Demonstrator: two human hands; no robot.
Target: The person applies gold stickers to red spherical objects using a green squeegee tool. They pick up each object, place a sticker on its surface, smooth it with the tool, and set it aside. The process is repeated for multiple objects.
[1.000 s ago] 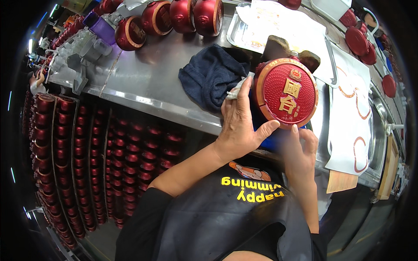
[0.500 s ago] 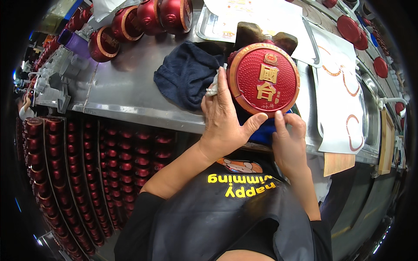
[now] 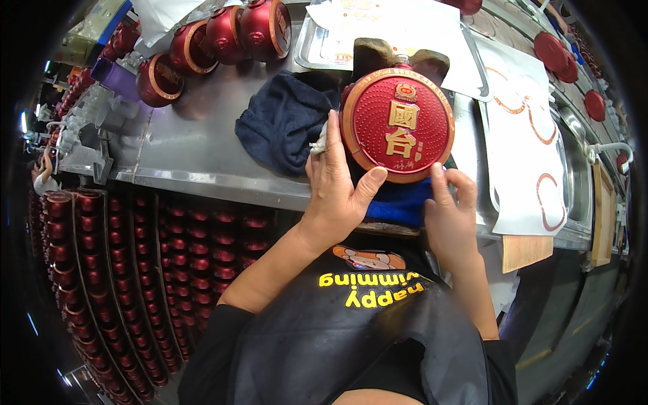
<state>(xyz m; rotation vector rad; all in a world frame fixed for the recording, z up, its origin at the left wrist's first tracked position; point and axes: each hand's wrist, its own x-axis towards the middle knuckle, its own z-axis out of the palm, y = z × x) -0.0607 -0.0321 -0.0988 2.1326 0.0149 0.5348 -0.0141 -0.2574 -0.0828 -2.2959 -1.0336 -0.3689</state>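
A round, flat-faced red bottle (image 3: 432,125) with raised gold characters lies face up, its neck pointing away between two dark brown padded blocks (image 3: 371,57). An orange patterned band (image 3: 352,138) runs round its rim. My left hand (image 3: 334,192) holds the bottle's left side, fingers stretched along it and thumb at the lower edge. A crumpled white scrap (image 3: 318,146) shows beside those fingers. At the lower right rim is my right hand (image 3: 449,212), fingers bent and one tip against the band; anything it pinches is too small to see. Under the bottle's near side lies a blue cloth (image 3: 398,204).
A dark navy cloth (image 3: 280,121) lies left of the bottle on the metal table (image 3: 196,128). Several red bottles (image 3: 262,30) stand behind it. White sheets with orange band strips (image 3: 550,196) lie at right, near a sink. Racks of red bottles (image 3: 121,270) fill the lower left.
The bottle and both hands appear slightly further left in the picture, as the whole view has shifted a little. My left thumb stays at the lower rim, and my right fingertip stays at the lower right rim.
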